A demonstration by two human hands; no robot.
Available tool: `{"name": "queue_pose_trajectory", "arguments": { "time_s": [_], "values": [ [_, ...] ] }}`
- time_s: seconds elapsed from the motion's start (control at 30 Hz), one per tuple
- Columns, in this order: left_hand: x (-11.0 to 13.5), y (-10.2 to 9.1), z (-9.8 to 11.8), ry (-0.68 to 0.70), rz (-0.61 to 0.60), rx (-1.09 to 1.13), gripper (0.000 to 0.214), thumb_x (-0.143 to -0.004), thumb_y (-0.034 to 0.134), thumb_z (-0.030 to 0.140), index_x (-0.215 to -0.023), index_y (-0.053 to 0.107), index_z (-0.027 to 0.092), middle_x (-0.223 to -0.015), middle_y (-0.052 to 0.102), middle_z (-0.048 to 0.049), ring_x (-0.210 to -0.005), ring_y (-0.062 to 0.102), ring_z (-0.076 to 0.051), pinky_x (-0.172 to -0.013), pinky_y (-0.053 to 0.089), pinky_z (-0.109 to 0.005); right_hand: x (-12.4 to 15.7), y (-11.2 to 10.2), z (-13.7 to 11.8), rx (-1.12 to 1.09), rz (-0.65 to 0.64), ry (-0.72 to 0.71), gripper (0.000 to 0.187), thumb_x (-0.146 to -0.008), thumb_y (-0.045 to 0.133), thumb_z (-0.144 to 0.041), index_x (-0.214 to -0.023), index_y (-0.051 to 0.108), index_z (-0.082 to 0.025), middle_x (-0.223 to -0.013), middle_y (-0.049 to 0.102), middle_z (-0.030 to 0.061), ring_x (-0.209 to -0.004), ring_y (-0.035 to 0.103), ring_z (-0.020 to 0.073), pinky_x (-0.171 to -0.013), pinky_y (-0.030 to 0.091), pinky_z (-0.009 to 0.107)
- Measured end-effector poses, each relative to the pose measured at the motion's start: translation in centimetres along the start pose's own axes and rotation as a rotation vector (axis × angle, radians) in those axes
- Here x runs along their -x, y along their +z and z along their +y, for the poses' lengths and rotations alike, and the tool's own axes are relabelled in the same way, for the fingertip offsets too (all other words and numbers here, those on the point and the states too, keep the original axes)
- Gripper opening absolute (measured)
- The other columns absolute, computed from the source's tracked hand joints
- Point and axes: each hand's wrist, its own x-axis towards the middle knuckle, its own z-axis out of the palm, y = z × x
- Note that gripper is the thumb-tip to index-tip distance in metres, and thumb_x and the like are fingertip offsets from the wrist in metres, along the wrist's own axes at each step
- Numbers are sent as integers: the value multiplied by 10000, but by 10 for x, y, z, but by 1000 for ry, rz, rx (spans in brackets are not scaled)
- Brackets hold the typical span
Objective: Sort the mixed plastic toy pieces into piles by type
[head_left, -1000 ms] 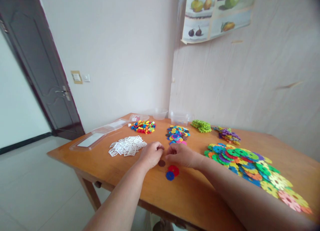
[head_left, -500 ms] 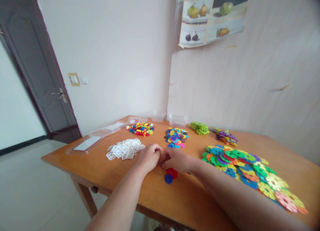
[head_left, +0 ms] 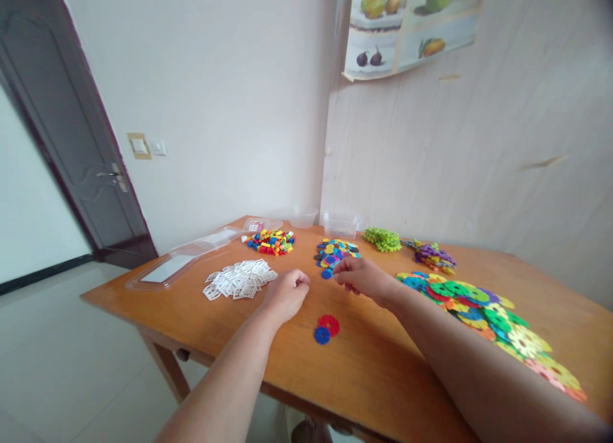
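Observation:
My left hand (head_left: 288, 294) is closed above the table, its fingers curled inward just right of a pile of white plastic frame pieces (head_left: 238, 279). Whatever it may hold is hidden. Close to a pile of small colourful notched discs (head_left: 336, 247) is my right hand (head_left: 363, 278), palm down, fingers loosely bent and somewhat apart, with nothing visible in them. A small blue disc (head_left: 327, 274) lies by its fingertips at the pile's near edge. Nearer me, a blue notched disc (head_left: 322, 336) partly overlaps a red one (head_left: 331, 323).
Large colourful notched discs (head_left: 498, 318) spread across the right side. Small bricks (head_left: 271, 242), green pieces (head_left: 382, 239) and purple pieces (head_left: 433, 256) form piles farther back. Clear plastic tubs (head_left: 341, 224) stand along the wall; clear lids (head_left: 167, 269) lie at the left edge.
My right hand has parted from my left and moved right and away from me, towards the small discs. The left hand stays nearly in place. The view has tilted slightly down.

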Motion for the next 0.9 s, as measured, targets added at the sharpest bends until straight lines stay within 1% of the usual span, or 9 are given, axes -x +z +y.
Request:
{"name": "queue_pose_trajectory", "arguments": {
  "time_s": [0.13,0.23,0.33,0.43,0.57,0.67,0.8,0.87,0.9],
  "values": [
    [0,0,0,23,2,6,185,-775,519,195,-873,672,226,-929,715,-15,-866,623,-162,-744,439,-242,21,9,-15,312,-344,-181,166,-722,670,-237,-874,651,-173,-714,595,-33,-619,520,94,-528,375,193],
    [0,0,0,19,-3,10,176,-784,510,205,-862,666,226,-905,714,-8,-851,624,-156,-729,440,-233,32,18,-22,501,-534,-251,257,-710,716,-319,-930,668,-195,-735,599,-36,-636,524,105,-529,348,197],
    [0,0,-1,25,-3,14,178,-776,516,203,-872,664,222,-922,716,-5,-855,625,-150,-722,439,-223,39,25,-24,639,-583,-332,247,-692,725,-319,-904,672,-202,-783,616,-29,-672,530,114,-545,338,202],
    [1,0,-1,21,-3,6,178,-774,516,201,-869,665,222,-929,718,-4,-862,627,-149,-722,438,-221,41,29,-25,699,-550,-354,230,-668,728,-297,-860,654,-192,-809,625,-22,-691,530,119,-550,341,203],
    [1,0,0,31,11,0,173,-778,513,199,-860,664,226,-928,720,-3,-869,626,-150,-738,440,-221,35,28,-19,540,-543,-237,189,-674,711,-271,-817,621,-187,-746,627,-31,-645,547,112,-516,365,192],
    [0,0,-1,36,17,-3,176,-777,511,197,-851,667,228,-930,719,-8,-874,624,-156,-743,440,-229,20,22,-10,246,-406,-74,115,-712,652,-208,-796,578,-182,-647,606,-38,-560,553,102,-472,394,186],
    [1,0,0,1,0,-2,177,-761,529,194,-854,676,225,-925,722,-9,-873,622,-163,-725,436,-232,-4,8,1,-249,81,15,109,-749,624,-166,-780,521,-187,-665,604,-21,-565,586,94,-550,501,207],
    [1,-1,1,-9,4,4,182,-760,534,193,-864,681,223,-932,722,-10,-875,621,-163,-724,435,-231,-9,2,3,-349,247,4,125,-749,621,-141,-810,524,-191,-702,612,-12,-604,612,97,-612,529,222],
    [1,-1,1,-8,8,7,184,-761,534,192,-867,681,223,-936,722,-11,-877,620,-163,-727,435,-231,-8,-1,3,-303,259,4,131,-745,626,-142,-821,531,-191,-697,609,-11,-605,614,103,-594,523,222]
  ]
}}
